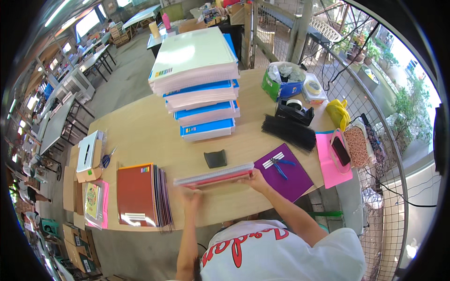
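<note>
A sheaf of paper with a red cover (213, 176) stands on its long edge at the front of the table. At its right end my right hand (255, 181) is closed on it. My left hand (191, 198), blurred by motion, grips its lower left corner. Just beyond the sheaf lies a small dark grey block or pad (215, 158). To the right, blue-handled pliers (280, 167) and several white strips rest on a purple spiral notebook (293, 185). A stack of spiral notebooks with a brown top cover (135, 194) is left of my left hand.
Tall stacks of paper with blue covers (206, 127) stand at the back of the table. A bundle of black binding coils (289, 133), a tape dispenser (294, 111) and a green-blue box (282, 84) are at right. Scissors (108, 158) lie at left. Wire mesh (375, 140) borders the right side.
</note>
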Motion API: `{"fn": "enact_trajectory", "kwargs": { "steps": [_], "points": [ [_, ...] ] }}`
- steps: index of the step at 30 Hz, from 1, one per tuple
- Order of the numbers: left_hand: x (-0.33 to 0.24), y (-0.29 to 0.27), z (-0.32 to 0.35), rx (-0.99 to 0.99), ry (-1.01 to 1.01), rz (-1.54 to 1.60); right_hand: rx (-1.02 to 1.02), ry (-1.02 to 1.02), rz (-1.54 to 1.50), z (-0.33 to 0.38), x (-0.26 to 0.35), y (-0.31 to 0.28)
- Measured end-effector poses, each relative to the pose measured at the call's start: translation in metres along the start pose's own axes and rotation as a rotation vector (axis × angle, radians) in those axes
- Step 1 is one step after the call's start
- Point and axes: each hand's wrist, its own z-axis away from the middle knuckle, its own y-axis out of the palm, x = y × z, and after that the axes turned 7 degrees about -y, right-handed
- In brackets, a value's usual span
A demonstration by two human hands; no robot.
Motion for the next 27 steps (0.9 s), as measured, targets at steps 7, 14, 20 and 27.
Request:
{"fn": "enact_trajectory", "kwargs": {
  "steps": [7,14,20,27],
  "points": [
    [-0.206,0.109,0.024,-0.101,0.689,-0.916,0.094,-0.070,0.166,-0.005,0.020,-0.023],
    [-0.190,0.130,0.009,0.035,0.691,-0.733,-0.496,-0.041,1.501,-0.070,0.037,-0.152],
    [-0.197,0.135,0.009,0.009,0.809,-0.734,-0.250,-0.374,1.595,-0.069,0.038,-0.183],
    [-0.193,0.142,0.008,-0.025,0.785,-0.693,0.224,-0.365,0.955,-0.055,0.157,-0.127]
  ]
}}
